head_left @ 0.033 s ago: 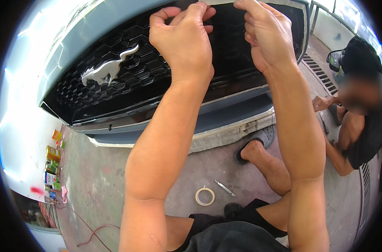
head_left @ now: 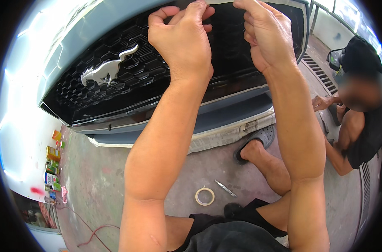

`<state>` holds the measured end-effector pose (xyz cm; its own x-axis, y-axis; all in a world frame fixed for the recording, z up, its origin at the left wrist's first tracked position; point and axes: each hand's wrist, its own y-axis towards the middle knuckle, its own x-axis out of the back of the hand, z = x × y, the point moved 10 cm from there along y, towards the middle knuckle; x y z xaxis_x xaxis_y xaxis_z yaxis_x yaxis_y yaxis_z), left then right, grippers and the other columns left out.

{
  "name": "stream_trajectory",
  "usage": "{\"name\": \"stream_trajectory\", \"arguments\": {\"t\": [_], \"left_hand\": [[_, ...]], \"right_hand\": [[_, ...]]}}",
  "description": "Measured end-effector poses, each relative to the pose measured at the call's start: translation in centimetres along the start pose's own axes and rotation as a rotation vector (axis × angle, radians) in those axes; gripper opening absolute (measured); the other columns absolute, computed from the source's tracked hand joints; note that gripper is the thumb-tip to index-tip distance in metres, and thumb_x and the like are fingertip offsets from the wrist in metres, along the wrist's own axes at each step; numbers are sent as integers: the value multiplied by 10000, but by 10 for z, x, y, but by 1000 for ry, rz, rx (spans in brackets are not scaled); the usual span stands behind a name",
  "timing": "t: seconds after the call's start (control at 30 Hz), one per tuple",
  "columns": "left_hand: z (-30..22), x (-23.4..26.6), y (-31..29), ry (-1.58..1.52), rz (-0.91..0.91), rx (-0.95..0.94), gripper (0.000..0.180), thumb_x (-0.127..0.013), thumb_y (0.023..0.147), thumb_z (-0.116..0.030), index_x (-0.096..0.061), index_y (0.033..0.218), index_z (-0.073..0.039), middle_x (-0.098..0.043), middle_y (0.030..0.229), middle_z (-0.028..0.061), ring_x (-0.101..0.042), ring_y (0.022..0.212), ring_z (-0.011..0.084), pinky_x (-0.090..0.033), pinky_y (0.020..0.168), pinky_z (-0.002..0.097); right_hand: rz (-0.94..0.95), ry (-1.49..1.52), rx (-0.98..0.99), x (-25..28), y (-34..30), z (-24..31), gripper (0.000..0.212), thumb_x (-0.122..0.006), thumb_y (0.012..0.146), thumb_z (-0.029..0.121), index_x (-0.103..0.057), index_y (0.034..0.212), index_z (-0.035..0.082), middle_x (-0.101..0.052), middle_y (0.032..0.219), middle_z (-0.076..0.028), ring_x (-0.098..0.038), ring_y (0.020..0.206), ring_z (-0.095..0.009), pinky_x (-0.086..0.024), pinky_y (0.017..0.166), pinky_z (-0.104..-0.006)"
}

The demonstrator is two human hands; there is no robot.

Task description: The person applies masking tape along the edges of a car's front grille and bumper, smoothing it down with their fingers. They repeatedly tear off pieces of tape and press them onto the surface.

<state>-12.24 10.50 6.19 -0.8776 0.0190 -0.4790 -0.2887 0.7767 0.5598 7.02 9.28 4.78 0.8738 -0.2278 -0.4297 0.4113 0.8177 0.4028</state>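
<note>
Both my hands are raised to the upper edge of a car's black honeycomb grille [head_left: 153, 59]. My left hand [head_left: 182, 42] is closed in a pinch at that edge, thumb against forefinger. To its right, my right hand [head_left: 270, 38] pinches too, with its other fingers curled in. A thin pale strip of masking tape [head_left: 220, 1] runs between the two pinches, partly cut off by the top of the view. The fingertips are close to the picture's edge and hard to see. A silver horse emblem [head_left: 104, 71] sits on the grille, left of my left hand.
On the floor lie a masking tape roll [head_left: 204, 196] and a slim cutter-like tool [head_left: 226, 188]. Paper masking [head_left: 224, 138] covers the lower bumper. A person [head_left: 363, 122] squats at right. Several cans [head_left: 52, 168] line the left wall, near a red hose [head_left: 88, 231].
</note>
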Motion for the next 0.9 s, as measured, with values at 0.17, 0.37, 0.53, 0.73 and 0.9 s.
{"name": "stream_trajectory", "arguments": {"t": [0.17, 0.37, 0.53, 0.73, 0.9], "left_hand": [[4, 4, 3, 19, 11, -34, 438, -783, 860, -13, -449, 1143, 5, -708, 966, 137, -766, 889, 240, -533, 682, 271], [4, 5, 1, -8, 43, -53, 457, -792, 856, -22, -447, 1155, 0, -724, 963, 137, -762, 917, 233, -521, 697, 262], [-4, 24, -17, 10, 82, -3, 477, -787, 868, -49, -424, 1169, 28, -766, 942, 167, -735, 843, 170, -522, 674, 250], [-10, 90, -34, 137, 116, 59, 459, -800, 872, -24, -432, 1146, -22, -769, 969, 180, -736, 842, 179, -491, 657, 247], [-24, 130, -36, 178, 84, 58, 426, -764, 890, 4, -428, 1148, -41, -766, 959, 183, -721, 833, 177, -466, 678, 253]], "right_hand": [[-5, -1, -14, -1, -3, -2, 171, -681, 902, 103, -656, 745, 42, -518, 627, 41, -411, 469, -59, -292, 437, -252], [-33, -71, 29, -1, -8, 4, 140, -683, 911, 103, -704, 828, -8, -580, 639, 19, -478, 502, -62, -354, 471, -237], [-168, -548, 768, 4, -39, 49, 131, -679, 925, 38, -737, 1015, -39, -663, 669, -18, -564, 555, -72, -435, 537, -224], [-67, -911, 1252, -10, -49, 67, 186, -643, 870, -22, -740, 1029, -15, -716, 777, -180, -683, 582, -231, -519, 561, -315], [-9, -999, 1306, -24, -51, 74, 210, -638, 846, -32, -740, 1029, -18, -733, 855, -218, -723, 672, -322, -562, 612, -356]]}}
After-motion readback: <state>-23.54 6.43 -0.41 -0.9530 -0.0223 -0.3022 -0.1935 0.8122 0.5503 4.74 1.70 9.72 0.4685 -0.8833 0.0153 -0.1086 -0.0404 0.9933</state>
